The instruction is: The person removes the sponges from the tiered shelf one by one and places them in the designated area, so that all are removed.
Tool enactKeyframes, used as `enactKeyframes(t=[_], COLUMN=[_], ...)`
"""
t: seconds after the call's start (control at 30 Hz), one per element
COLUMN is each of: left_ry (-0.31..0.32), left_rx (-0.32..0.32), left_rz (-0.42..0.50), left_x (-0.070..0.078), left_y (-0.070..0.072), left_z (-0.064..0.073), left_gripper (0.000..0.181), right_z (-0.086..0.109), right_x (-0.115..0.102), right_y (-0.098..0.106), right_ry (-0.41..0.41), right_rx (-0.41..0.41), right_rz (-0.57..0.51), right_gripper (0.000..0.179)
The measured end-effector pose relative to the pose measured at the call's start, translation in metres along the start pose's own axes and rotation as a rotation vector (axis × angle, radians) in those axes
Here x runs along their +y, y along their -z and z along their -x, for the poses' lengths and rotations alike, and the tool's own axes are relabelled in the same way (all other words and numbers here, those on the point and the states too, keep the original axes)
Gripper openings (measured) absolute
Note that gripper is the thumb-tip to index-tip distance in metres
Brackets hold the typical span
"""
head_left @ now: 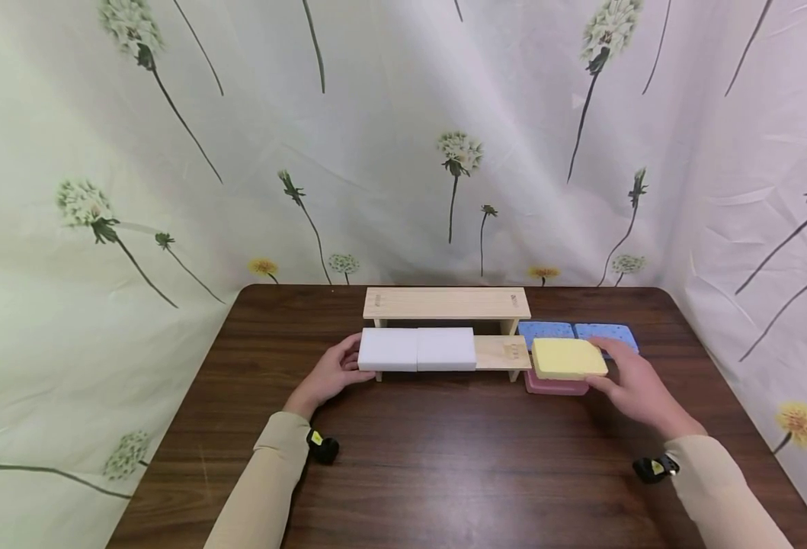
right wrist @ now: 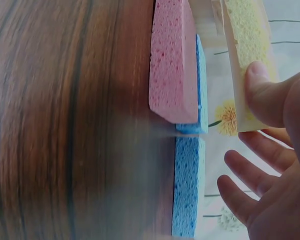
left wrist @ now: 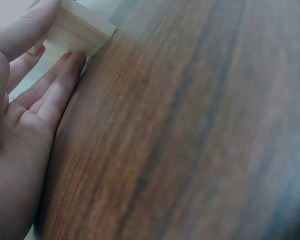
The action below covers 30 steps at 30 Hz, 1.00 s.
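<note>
My right hand point(head_left: 639, 389) pinches a yellow sponge point(head_left: 568, 358) at its right end, thumb in front. The sponge is held raised above a pink sponge point(right wrist: 172, 65), just right of a two-tier wooden shelf point(head_left: 497, 352). My left hand point(head_left: 331, 374) holds the left end of the lower tier, thumb at the front and fingers toward the back; a wooden leg shows beside the fingers point(left wrist: 65, 90) in the left wrist view. Two white sponge blocks point(head_left: 388, 349) lie side by side on the lower tier, leaving its right part bare.
Two blue sponges point(head_left: 605, 332) lie on the dark wooden table point(head_left: 444, 457) behind the pink one. The upper tier point(head_left: 444, 303) stands near the table's back edge, with a flower-printed curtain point(head_left: 389, 152) behind.
</note>
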<state>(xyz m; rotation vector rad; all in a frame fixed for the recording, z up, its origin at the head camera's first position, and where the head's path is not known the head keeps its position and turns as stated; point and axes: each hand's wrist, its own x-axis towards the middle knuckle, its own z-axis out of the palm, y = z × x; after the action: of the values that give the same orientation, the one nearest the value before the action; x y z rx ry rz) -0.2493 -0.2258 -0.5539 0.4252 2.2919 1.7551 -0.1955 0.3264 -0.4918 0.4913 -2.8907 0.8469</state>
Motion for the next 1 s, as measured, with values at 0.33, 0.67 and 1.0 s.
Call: enactKeyframes(t=[0.33,0.67,1.0], left_ry=[0.006,0.0,0.012], left_rx=[0.005,0.009,0.005], left_rz=[0.004,-0.016,-0.012], left_x=[0.0,-0.001,0.001], left_y=[0.0,0.0,0.0], left_z=[0.0,0.001,0.0], left_gripper=[0.081,0.081,0.081], right_z=[0.009,0.018,0.026], right_x=[0.012,0.021,0.033], right_y=[0.006,0.011,0.017], right_ry=[0.01,-0.006,0.006], right_rx=[0.054,0.074,0.12], right_rz=[0.038,0.045,0.069], right_gripper=[0.064,0.064,0.063])
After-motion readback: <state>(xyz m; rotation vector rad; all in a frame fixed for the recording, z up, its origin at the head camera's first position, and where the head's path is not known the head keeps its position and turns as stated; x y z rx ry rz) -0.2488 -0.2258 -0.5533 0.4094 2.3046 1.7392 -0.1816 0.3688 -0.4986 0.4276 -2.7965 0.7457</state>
